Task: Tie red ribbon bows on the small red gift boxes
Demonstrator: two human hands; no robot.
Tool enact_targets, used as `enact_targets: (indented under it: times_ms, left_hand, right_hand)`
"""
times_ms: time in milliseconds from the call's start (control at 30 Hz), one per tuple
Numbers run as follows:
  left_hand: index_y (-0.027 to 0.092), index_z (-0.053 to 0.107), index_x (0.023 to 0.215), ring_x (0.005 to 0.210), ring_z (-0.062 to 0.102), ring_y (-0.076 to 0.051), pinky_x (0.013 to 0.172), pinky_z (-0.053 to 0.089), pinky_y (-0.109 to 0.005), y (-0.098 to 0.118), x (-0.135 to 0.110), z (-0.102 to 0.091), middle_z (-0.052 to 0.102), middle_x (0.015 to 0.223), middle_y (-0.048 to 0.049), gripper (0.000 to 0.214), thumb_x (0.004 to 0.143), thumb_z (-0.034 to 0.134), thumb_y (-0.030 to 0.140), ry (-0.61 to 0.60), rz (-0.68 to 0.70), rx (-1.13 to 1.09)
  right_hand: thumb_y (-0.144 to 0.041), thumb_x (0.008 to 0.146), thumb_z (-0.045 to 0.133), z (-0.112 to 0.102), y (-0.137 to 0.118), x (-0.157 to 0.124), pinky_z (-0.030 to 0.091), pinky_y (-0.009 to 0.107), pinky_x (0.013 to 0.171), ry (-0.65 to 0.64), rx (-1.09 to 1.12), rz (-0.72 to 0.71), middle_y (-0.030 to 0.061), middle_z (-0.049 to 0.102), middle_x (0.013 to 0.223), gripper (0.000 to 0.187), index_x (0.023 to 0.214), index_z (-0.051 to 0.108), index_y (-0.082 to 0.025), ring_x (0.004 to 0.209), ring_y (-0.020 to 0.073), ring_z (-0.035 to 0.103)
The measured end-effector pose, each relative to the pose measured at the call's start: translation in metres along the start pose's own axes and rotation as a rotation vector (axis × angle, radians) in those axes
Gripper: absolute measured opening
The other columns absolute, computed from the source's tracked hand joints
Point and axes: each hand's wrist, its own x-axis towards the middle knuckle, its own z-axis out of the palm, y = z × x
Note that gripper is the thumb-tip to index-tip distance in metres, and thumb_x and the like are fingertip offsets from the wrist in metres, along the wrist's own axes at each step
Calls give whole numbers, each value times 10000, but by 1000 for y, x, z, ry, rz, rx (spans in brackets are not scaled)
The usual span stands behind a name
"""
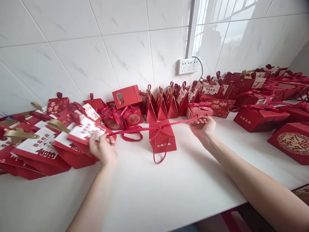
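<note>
A small red gift box [166,137] with gold lettering and a rope handle [160,161] stands on the white table [154,196] in front of me. A red ribbon [135,130] crosses its top, stretched almost straight between my hands. My left hand [103,148] is closed on the ribbon at the left, close to several red and white boxes. At the right, my right hand [204,126] pinches the other stretch of ribbon, higher and just in front of a small bowed box [200,111]. A loose loop of ribbon hangs left of the gift box.
Red and white gift boxes [43,145] crowd the left side. Triangular red boxes [160,104] line the tiled wall [125,51]. Larger boxes with ribbon bows [260,117] fill the right. A socket strip [187,66] is on the wall.
</note>
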Motion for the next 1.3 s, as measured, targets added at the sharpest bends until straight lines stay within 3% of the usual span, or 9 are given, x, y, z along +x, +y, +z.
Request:
enact_targets:
  times_ms: [67,167,300,433,533,633,733,867,1300]
  left_hand:
    - [248,361,1051,393,423,-64,386,319,-175,-2,3,0,446,592,107,414,681,534,183,25,32,0]
    - [265,369,1056,630,599,-122,432,407,-208,-12,-12,2,535,922,-7,341,758,531,295,-146,75,46]
    - [248,451,1163,1116,564,-230,814,518,-336,-29,-42,3,536,1213,-103,379,815,540,371,-521,173,330]
    - [215,557,1181,1207,517,-263,962,456,-390,-31,-57,-1,566,1290,-106,398,865,474,442,-851,216,525]
    - [196,630,1015,940,638,-237,819,510,-358,-26,-55,-4,685,965,-78,370,876,426,472,-843,247,512]
    - [195,618,880,631,604,-180,684,501,-318,-22,-52,-4,610,629,-10,309,880,434,444,-747,232,500]
    - [200,615,880,729,590,-181,710,485,-310,-20,-55,-1,602,747,-26,227,843,513,400,-768,341,514]
    - [214,659,827,946,543,-223,886,442,-376,-16,-66,2,553,905,-55,176,803,547,348,-929,498,576]
    - [229,667,754,870,542,-207,904,402,-401,6,-69,8,595,834,-29,98,778,573,239,-1104,588,683]
  right_hand:
    - [-448,743,402,-3,-4,3,382,233,446,50,46,-36,-64,120,477,443,508,127,-192,405,95,232]
    - [-560,771,310,4,-3,-5,442,275,508,22,35,-59,-36,269,487,437,499,289,-218,440,118,362]
    - [-580,823,364,22,5,-32,493,383,785,-304,-320,-149,71,586,784,450,680,575,-209,780,212,590]
    - [-437,849,524,32,9,-56,404,423,983,-568,-830,-356,90,561,1140,253,900,656,-227,1131,252,518]
    - [-356,861,526,34,4,-60,409,430,991,-647,-939,-383,100,536,1196,189,910,651,-223,1169,250,506]
    - [-297,861,535,35,-6,-57,434,428,967,-847,-916,-343,96,572,1194,154,858,663,-211,1126,246,548]
    - [-270,847,560,37,-15,-58,474,399,908,-976,-877,-295,84,603,1154,130,854,676,-212,1086,236,571]
    - [-281,823,608,43,-21,-67,488,373,868,-1022,-915,-298,65,613,1071,98,855,672,-215,1003,218,590]
    - [-301,917,482,49,-25,-75,469,377,861,-1053,-936,-276,71,608,975,194,779,575,-201,911,205,577]
